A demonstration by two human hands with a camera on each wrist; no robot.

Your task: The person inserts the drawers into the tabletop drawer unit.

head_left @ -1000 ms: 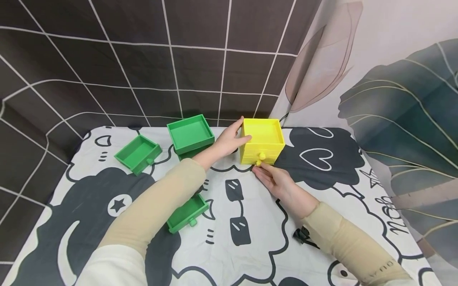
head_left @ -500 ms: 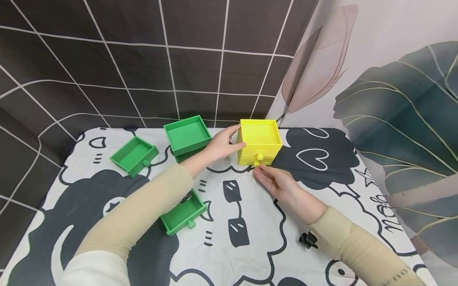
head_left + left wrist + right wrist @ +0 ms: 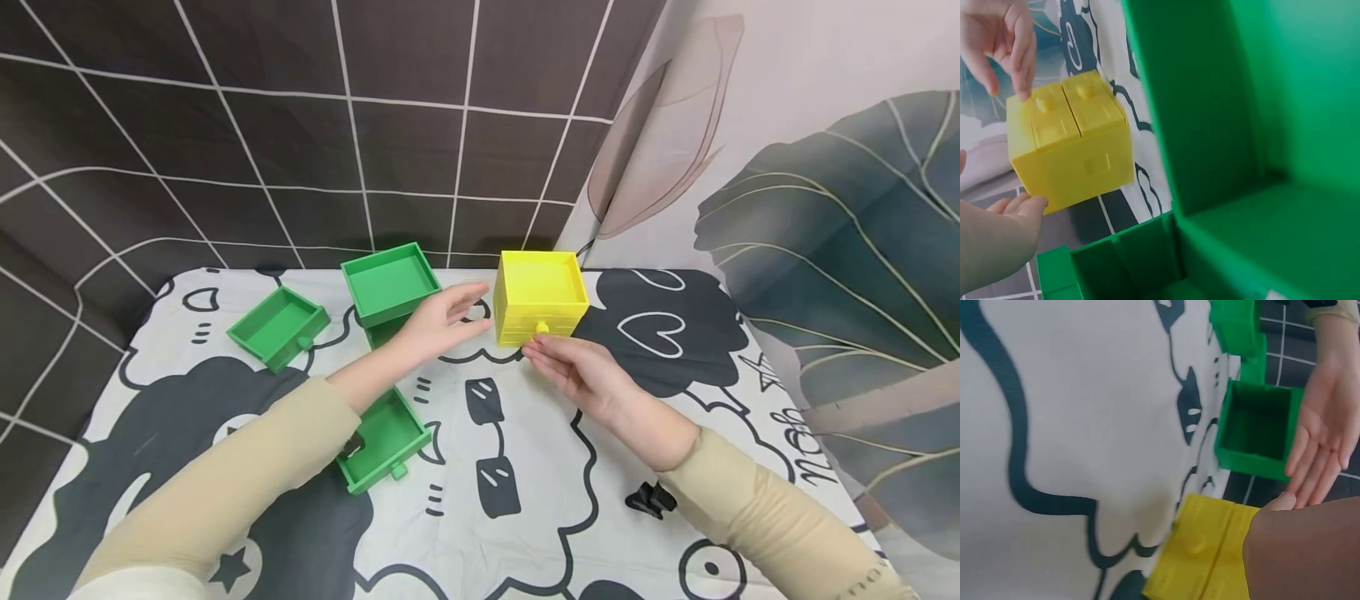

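Head view, yellow cabinet: one, small, glossy and box-shaped (image 3: 536, 307), standing near the far edge of the black-and-white printed cloth (image 3: 540, 508); open-topped, with one round yellow knob (image 3: 542, 327) showing.
Left hand (image 3: 442, 321): just left of the cabinet, slightly apart, with fingers straight; released, grasping nothing.
Right hand (image 3: 585, 371): at the cabinet's lower front, with fingers extended, not clenched; too close to tell contact.
Green pieces: one shallow open-topped green box (image 3: 390, 283) behind the left hand; two loose green drawers, one farther left (image 3: 277, 329), one nearer by the left forearm (image 3: 386, 437), each with one knob.
Black object: one, small (image 3: 651, 500), beside the right sleeve.
Left wrist view, cabinet knobs: two, both uncovered; right fingertips over the cabinet's edge, thumb apart.
Green foreground: large and blurred, cut off by the frame.
Right wrist view, cabinet: partly visible, with one knob.
Left palm: turned into view, bare.
Right hand here: mostly outside the frame; grip impossible to tell.
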